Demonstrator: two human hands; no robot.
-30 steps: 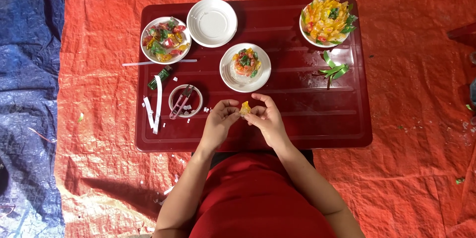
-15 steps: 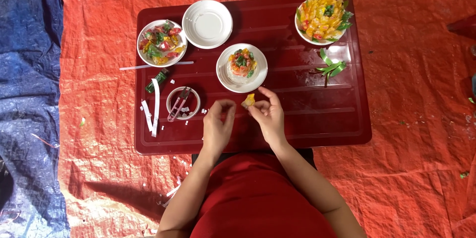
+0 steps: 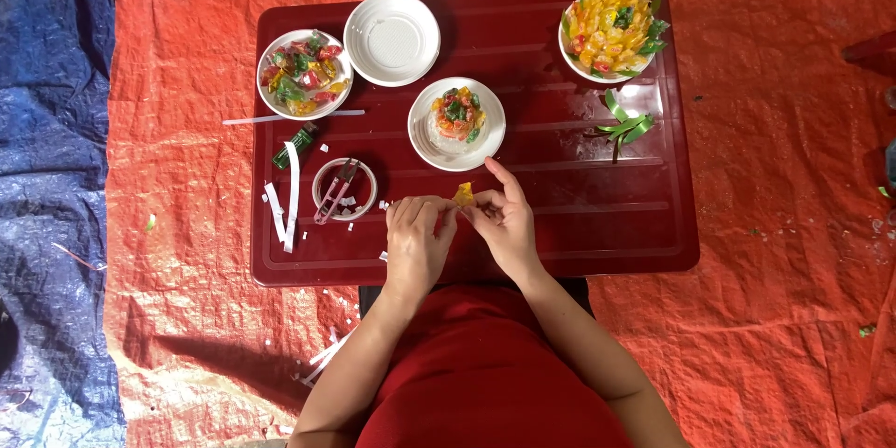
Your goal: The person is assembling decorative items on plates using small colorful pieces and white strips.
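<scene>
Both hands are pinching a little yellow candy wrapper (image 3: pixel 464 194) near the front edge of the dark red table (image 3: pixel 597 233), left hand (image 3: pixel 417 235) and right hand (image 3: pixel 504 222) closed on it, just in front of the small white plate (image 3: pixel 456 123) of candies.

Both hands have drawn slightly back toward the body, the yellow candy (image 3: pixel 464 193) now pinched between their fingertips.

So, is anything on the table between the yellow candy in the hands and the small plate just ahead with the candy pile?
Nothing visible. The yellow candy, pinched by left hand and right hand, sits just before the plate; only bare table lies between.
</scene>
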